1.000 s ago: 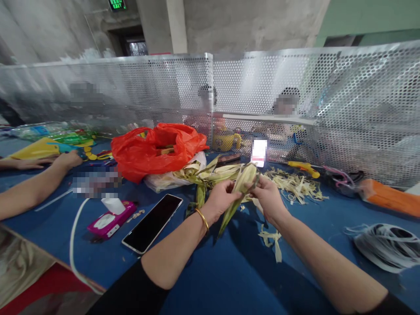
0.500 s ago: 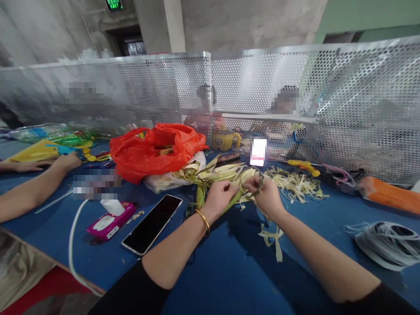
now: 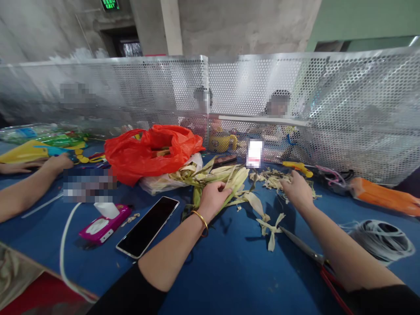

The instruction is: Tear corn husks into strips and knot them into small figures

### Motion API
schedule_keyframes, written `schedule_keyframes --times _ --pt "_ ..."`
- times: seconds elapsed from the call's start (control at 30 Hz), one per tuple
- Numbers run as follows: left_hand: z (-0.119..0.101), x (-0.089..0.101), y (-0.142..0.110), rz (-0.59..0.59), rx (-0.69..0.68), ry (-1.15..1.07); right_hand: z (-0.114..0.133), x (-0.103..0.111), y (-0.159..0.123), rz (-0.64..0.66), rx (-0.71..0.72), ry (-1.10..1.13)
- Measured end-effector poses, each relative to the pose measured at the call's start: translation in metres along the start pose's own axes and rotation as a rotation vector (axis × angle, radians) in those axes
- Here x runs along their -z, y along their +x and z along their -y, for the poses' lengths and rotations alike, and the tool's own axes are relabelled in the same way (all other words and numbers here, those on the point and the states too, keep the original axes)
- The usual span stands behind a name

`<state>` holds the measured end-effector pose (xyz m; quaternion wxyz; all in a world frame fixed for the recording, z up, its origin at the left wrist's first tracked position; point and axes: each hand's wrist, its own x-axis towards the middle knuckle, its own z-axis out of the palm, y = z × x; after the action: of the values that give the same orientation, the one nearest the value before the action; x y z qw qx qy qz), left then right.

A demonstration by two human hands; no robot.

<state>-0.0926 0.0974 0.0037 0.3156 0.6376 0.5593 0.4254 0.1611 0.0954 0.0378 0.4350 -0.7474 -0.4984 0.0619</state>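
Note:
My left hand [image 3: 213, 197] is closed on a pale green corn husk [image 3: 239, 177], at the front of a bunch of dried husks [image 3: 205, 175]. The gold bangle [image 3: 202, 221] sits on that wrist. My right hand [image 3: 298, 190] is over the pile of shredded husk scraps [image 3: 271, 178], its fingers apart and nothing seen in them. Between my hands a few loose husk strips [image 3: 271, 229] lie on the blue table [image 3: 236, 271]. Scissors [image 3: 305, 247] with red handles lie beneath my right forearm, which partly hides them.
A red plastic bag [image 3: 131, 153] stands behind my left hand. A phone [image 3: 147, 227] and a purple tissue pack [image 3: 105, 225] lie left. Right are an orange packet [image 3: 382, 194] and a coil of white cord [image 3: 382, 240]. A perforated metal screen [image 3: 157, 87] closes off the back. A co-worker's arms [image 3: 33, 188] rest far left.
My right hand has left the husk and moved right to the scrap pile, opening its fingers. My left hand keeps its hold. The scissors have come into sight under my right forearm.

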Motion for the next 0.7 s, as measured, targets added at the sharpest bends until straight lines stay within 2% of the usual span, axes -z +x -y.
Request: schedule_keyframes --times 0.13,0.27,0.33,0.5,0.7 --pt "-0.003 0.001 -0.002 -0.015 -0.012 -0.005 0.019 -0.004 -0.019 0.119 0.068 0.059" --pt "-0.009 0.002 -0.005 -0.014 -0.032 -0.014 0.039 -0.029 -0.043 0.312 0.144 0.244" --pt "-0.012 0.002 -0.007 -0.006 -0.053 -0.018 0.046 -0.044 -0.052 0.363 0.145 0.338" --pt "-0.013 -0.001 -0.009 0.015 -0.090 -0.062 0.058 -0.064 -0.060 0.392 0.095 0.553" --pt "-0.015 -0.002 -0.010 -0.075 -0.067 -0.080 0.068 -0.059 -0.066 0.426 0.009 0.725"
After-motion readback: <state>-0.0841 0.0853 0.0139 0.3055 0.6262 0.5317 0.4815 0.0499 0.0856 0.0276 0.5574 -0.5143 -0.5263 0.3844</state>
